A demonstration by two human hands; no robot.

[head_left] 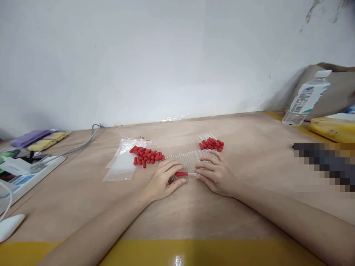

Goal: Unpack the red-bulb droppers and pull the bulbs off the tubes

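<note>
Between my hands lies a dropper with a red rubber bulb (pixel 181 173) at its left end and a clear glass tube (pixel 192 174) running right. The thumb and fingers of my left hand (pixel 165 177) close on the bulb. My right hand (pixel 215 173) pinches the tube's far end; its tip is hidden by the fingers. Behind and partly beneath both hands is a row of clear glass tubes (pixel 188 159), side by side. A pile of loose red bulbs (pixel 146 154) sits left of the row. Droppers with red bulbs (pixel 212 144) lie together behind my right hand.
Clear plastic bags (pixel 119 171) lie under and beside the loose bulbs. At left are a power strip (pixel 39 181) with cables, a white mouse (pixel 11 227) and purple and yellow packs (pixel 31 138). A plastic bottle (pixel 306 98) leans at far right by a grey bag (pixel 338 87).
</note>
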